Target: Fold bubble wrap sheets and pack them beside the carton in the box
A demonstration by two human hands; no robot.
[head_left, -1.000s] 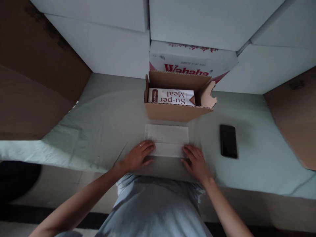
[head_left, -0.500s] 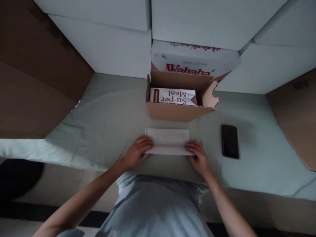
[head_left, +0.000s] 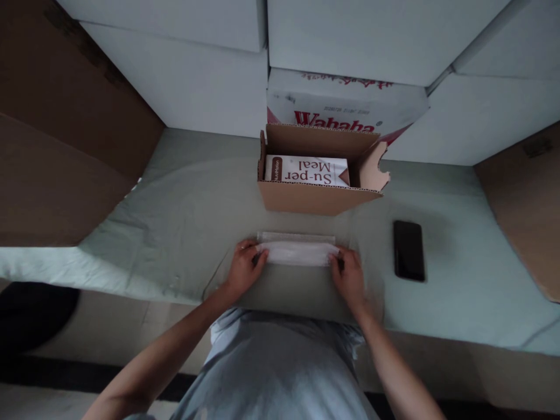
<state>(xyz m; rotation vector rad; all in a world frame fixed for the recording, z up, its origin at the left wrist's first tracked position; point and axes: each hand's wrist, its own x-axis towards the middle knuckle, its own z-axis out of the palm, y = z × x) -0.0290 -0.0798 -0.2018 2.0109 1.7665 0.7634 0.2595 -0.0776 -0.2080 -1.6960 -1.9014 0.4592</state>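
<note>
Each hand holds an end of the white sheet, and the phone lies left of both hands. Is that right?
Only the side is wrong: in the head view, the phone lies to the right of the right hand. That hand and the left hand do each hold an end of the white sheet.

L hand [head_left: 243, 267] & R hand [head_left: 351, 275] on white sheet [head_left: 298, 254], opp. ends (open ctn [head_left: 315, 199] beyond)
</note>
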